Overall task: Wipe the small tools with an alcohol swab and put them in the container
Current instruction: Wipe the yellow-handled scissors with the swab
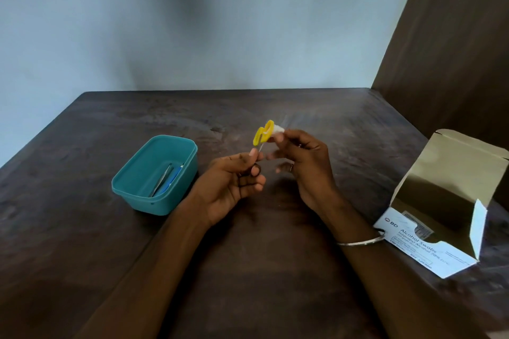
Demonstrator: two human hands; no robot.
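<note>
container point(154, 173) on table point(275, 256), left | two tools point(165, 179) inside container | open swab box point(440, 206) on table, far right | hands between container and box, above table | scissors point(263, 133) in left hand point(234, 187) | swab point(278, 129) in right hand point(305, 165), touching scissors | wall point(192, 22) behind table

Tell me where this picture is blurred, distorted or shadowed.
Head view: right hand and white swab motion-blurred; yellow-handled scissors soft; wide-angle lens bows the table edges; a dark smudge shadows the wall; lettering on the swab box partly legible.
</note>
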